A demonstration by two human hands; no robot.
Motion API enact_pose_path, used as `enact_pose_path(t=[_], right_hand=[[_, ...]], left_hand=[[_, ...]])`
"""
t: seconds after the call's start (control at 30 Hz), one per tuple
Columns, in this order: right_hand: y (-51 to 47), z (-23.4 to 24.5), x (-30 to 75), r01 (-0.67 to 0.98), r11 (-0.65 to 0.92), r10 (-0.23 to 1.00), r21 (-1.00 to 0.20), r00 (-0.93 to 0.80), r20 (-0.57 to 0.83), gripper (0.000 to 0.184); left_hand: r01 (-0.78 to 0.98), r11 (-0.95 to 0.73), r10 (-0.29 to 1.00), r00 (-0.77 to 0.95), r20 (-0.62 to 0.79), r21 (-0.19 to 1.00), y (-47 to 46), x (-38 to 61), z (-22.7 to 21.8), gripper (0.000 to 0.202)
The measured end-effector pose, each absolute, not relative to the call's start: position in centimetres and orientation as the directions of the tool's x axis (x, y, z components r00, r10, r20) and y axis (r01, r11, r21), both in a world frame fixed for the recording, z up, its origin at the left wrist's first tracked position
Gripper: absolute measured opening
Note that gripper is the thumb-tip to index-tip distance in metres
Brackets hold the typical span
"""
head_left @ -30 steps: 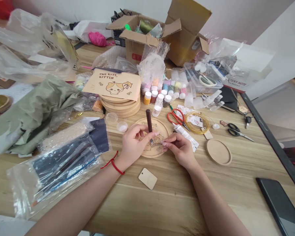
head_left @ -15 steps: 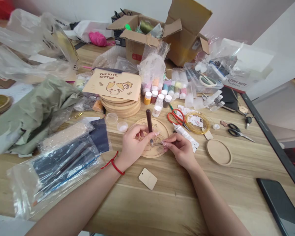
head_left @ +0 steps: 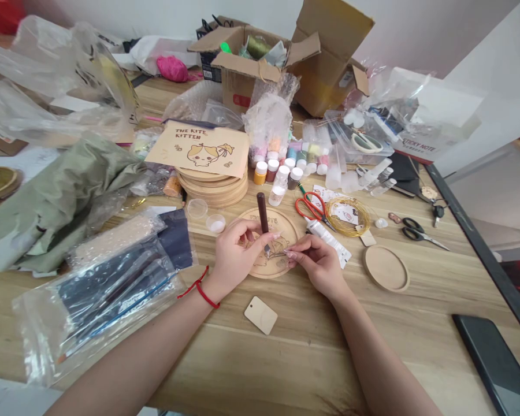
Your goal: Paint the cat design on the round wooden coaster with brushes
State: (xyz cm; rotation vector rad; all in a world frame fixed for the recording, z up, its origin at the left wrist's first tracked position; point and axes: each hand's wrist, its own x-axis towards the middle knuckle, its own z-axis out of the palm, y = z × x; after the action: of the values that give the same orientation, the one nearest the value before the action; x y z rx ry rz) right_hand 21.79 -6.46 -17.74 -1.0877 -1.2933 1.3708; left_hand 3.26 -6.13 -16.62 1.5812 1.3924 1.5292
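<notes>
My left hand (head_left: 239, 252) is closed around a slim tool (head_left: 263, 215) with a dark brown handle and a pale tip, held nearly upright. Its tip points down at a round wooden plate (head_left: 291, 224) printed with a line drawing. My right hand (head_left: 315, 263) pinches something thin and tiny near the tool's tip, over the plate's right side; I cannot make out what it is. Both hands partly cover the drawing. In front of the plate lies a small wooden tag (head_left: 260, 315) with a hole in one corner.
Behind the plate stand paint bottles (head_left: 260, 172) and stacked wooden discs (head_left: 212, 193) under a kitten card (head_left: 199, 147). Rightward lie orange-handled scissors (head_left: 307, 203), coiled gold wire (head_left: 368, 216), a white tube (head_left: 329, 238), a shallow round tray (head_left: 385, 268), black scissors (head_left: 416, 230) and a phone (head_left: 494, 364).
Almost nothing differs. Both hands keep their places over the plate, with the brown tool still upright in the left.
</notes>
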Motion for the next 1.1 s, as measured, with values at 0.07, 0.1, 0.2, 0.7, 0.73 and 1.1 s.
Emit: enact_pose_path(t=[0.07, 0.1, 0.2, 0.7, 0.73, 1.1], right_hand=[[-6.45, -17.65, 21.77, -0.041, -0.012, 0.984, -0.999, -0.177, -0.005, 0.023], [-6.44, -17.61, 21.75, -0.036, -0.012, 0.984, -0.999, -0.176, -0.005, 0.023], [-6.44, -17.54, 21.67, -0.039, -0.012, 0.986, -0.999, -0.167, -0.005, 0.025], [-6.44, -17.55, 21.69, -0.04, -0.016, 0.985, -0.999, -0.175, -0.009, 0.025], [-6.44, -17.52, 21.67, -0.035, -0.015, 0.985, -0.999, -0.174, -0.009, 0.025], [-6.5, -17.54, 21.62, -0.03, -0.006, 0.984, -1.0, -0.179, -0.001, 0.024]], left_hand=[[0.307, -0.319, 0.906, -0.178, 0.384, 0.897, -6.17, 3.28, -16.56, 0.019], [0.309, -0.316, 0.907, -0.18, 0.381, 0.897, -6.18, 3.28, -16.55, 0.019], [0.312, -0.316, 0.906, -0.18, 0.382, 0.896, -6.18, 3.28, -16.53, 0.019], [0.317, -0.322, 0.905, -0.175, 0.388, 0.892, -6.14, 3.25, -16.5, 0.019], [0.319, -0.319, 0.905, -0.175, 0.387, 0.892, -6.14, 3.26, -16.49, 0.02], [0.314, -0.33, 0.902, -0.172, 0.395, 0.89, -6.1, 3.26, -16.58, 0.019]])
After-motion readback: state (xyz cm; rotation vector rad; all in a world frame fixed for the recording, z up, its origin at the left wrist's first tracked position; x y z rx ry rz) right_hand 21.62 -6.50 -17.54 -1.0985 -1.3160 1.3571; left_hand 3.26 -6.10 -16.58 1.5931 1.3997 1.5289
